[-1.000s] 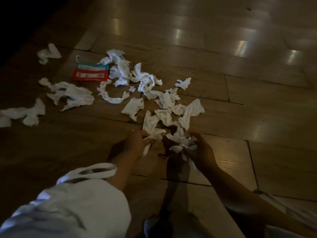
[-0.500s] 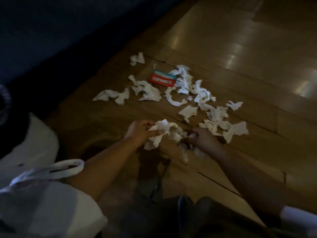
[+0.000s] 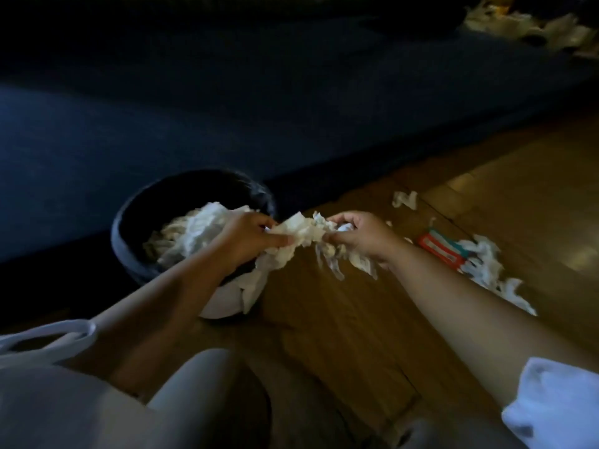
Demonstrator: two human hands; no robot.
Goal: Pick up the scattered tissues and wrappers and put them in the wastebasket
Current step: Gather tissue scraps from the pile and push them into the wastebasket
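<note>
Dark wastebasket (image 3: 129, 228) — crumpled tissues (image 3: 194, 231) inside — hands (image 3: 246, 238) beside it

The scene is dim and underexposed. Beyond the fingers (image 3: 278, 241) the upper half sinks into near-black blue with no detail. To their right the wooden floor (image 3: 525, 196) catches warm light and shows soft glare patches. Everything is slightly soft with motion blur, the crumpled tissues (image 3: 304, 234) smeared; straight lines bend toward the frame's edges.
</note>
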